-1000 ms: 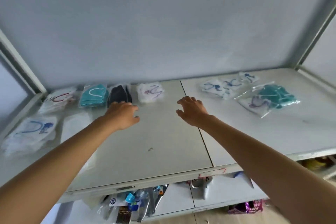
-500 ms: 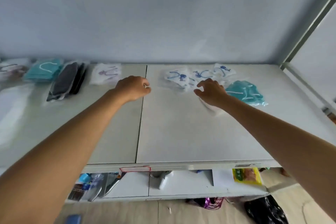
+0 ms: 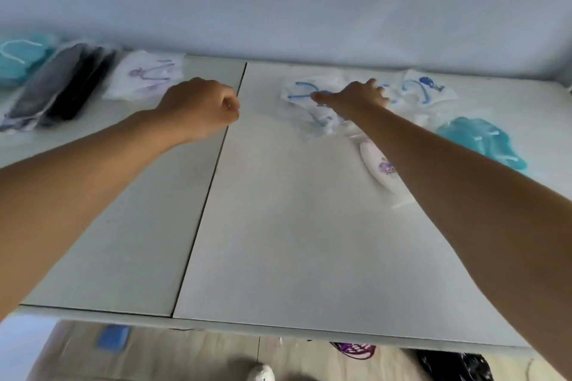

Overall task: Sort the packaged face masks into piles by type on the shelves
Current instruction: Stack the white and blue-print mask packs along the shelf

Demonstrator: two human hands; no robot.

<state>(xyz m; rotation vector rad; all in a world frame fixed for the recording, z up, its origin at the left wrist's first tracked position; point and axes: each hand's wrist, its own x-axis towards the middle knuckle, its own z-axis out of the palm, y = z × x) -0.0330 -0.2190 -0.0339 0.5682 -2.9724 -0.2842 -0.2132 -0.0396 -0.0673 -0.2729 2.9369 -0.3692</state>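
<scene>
On the shelf (image 3: pixel 309 226), left hand (image 3: pixel 201 108) clenched, empty; right hand (image 3: pixel 356 96) flat on blue-print mask packets (image 3: pixel 309 102).

Teal masks (image 3: pixel 483 141), black masks (image 3: pixel 65 86)

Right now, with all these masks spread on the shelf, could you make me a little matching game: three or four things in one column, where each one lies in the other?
Things:
1. black mask packs
2. white mask with purple print
3. teal mask pack
4. white masks with blue print

Places:
A. under the right hand
B. just behind the left hand
C. right of the right forearm
D. near the far left edge, beside other teal masks

Pairs: 1-D, 2-B, 3-C, 4-A
</scene>
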